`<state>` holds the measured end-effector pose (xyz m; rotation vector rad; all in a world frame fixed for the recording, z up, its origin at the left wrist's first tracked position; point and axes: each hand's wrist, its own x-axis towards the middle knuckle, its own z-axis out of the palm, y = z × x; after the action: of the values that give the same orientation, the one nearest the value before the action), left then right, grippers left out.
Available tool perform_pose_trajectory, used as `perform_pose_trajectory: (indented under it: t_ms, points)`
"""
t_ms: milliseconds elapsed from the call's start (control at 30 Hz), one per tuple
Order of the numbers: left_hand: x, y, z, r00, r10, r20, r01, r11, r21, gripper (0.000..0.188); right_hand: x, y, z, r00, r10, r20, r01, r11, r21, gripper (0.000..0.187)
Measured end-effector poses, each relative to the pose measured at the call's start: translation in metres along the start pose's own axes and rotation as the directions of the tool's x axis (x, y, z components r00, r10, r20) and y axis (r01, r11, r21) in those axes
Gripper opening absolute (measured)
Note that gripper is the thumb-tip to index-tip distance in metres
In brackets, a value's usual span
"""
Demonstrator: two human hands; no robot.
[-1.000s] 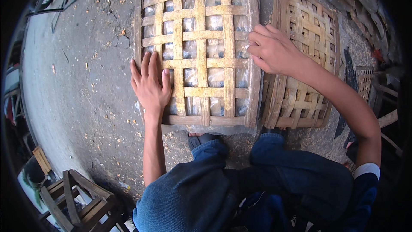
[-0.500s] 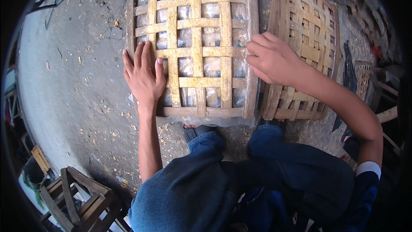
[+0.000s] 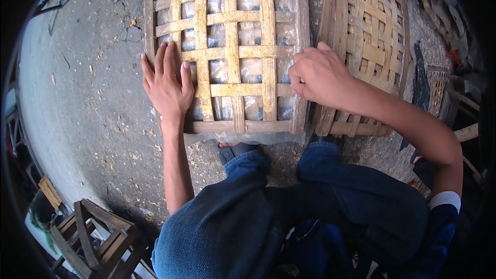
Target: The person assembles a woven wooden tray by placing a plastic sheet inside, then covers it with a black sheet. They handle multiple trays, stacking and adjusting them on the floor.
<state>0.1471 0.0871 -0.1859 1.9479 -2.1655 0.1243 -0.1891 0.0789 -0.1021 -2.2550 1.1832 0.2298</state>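
A wide basket with a lattice lid of woven bamboo strips (image 3: 232, 57) lies before me. Clear plastic and pale, dark-spotted contents show through the gaps. My left hand (image 3: 168, 85) rests on the lid's left edge, fingers stretched out and spread. At the right edge, my right hand (image 3: 321, 76) is closed, knuckles up, against the wooden side strip (image 3: 301, 26). Its fingertips are curled under, so what they grip is hidden. Plastic sheeting (image 3: 243, 137) sticks out below the near edge of the basket.
A second woven bamboo basket (image 3: 372, 46) stands close on the right, partly behind my right forearm. A wooden stool-like frame (image 3: 98, 237) is at the lower left. Crumbs lie scattered over the concrete floor (image 3: 98, 108). A black strip (image 3: 421, 82) lies farther right.
The whole view has shifted slightly, with the basket now a little higher and farther left. My right hand has slid slightly nearer to me along the edge; my left hand keeps its place.
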Motion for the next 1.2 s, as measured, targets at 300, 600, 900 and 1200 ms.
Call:
perform_pose_trajectory:
  t_ms: [300,600,900,1200]
  points:
    - [0.0,-0.002,0.002,1.0,-0.003,-0.005,0.003,1.0,-0.008,0.053,-0.002,0.015,0.007,0.961,-0.267,-0.075,0.246,0.946,-0.212,0.013]
    - [0.007,0.003,0.005,1.0,0.018,-0.011,-0.018,0.999,-0.028,0.052,0.01,0.17,-0.108,0.799,0.044,-0.6,-0.233,0.942,-0.242,0.069]
    - [-0.001,-0.004,0.006,1.0,-0.001,-0.028,0.0,0.999,-0.047,0.052,-0.021,-0.007,-0.007,0.94,-0.316,-0.132,0.264,0.915,-0.306,0.033]
    - [-0.001,-0.003,0.006,0.999,0.005,-0.04,-0.007,0.999,-0.045,0.05,-0.022,-0.04,0.028,0.973,-0.226,-0.04,0.15,0.758,-0.635,0.029]
